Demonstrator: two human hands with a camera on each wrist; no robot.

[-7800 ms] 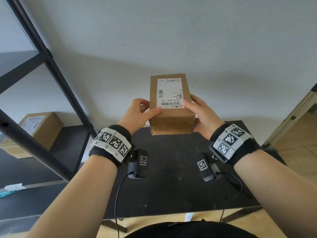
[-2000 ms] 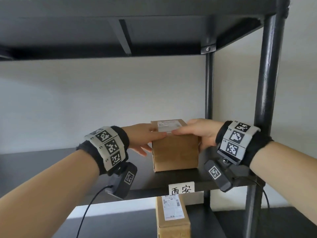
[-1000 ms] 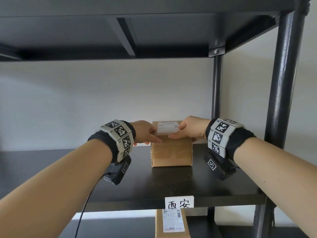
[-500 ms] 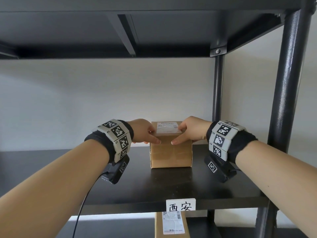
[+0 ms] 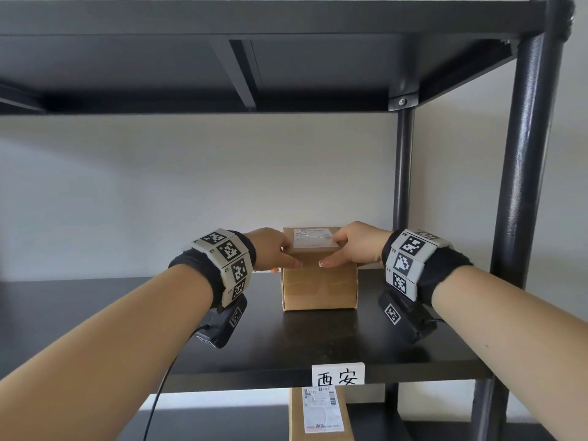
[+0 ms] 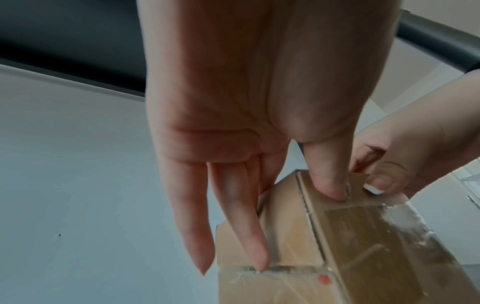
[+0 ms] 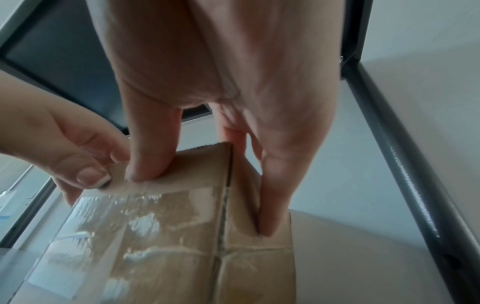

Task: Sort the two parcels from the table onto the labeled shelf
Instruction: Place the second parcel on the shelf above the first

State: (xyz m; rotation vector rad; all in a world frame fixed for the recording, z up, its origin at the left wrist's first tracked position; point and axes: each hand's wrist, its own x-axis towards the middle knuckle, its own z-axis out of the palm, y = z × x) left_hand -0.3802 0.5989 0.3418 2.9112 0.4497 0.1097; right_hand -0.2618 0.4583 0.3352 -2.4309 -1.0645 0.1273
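Parcel (image 5: pixel 319 281) unmoved, fingers (image 5: pixel 294 263) flanking it

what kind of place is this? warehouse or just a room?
Likely a small parcel-sorting setup in a plain room: a black metal shelf with a handwritten white destination label, brown cardboard parcels with shipping labels on its tiers, and a bare white wall behind.

Bare forearms, black wristbands (image 5: pixel 203 275) ringed with white square-code tags, a black camera (image 5: pixel 226 326) under each wrist, left one cabled.
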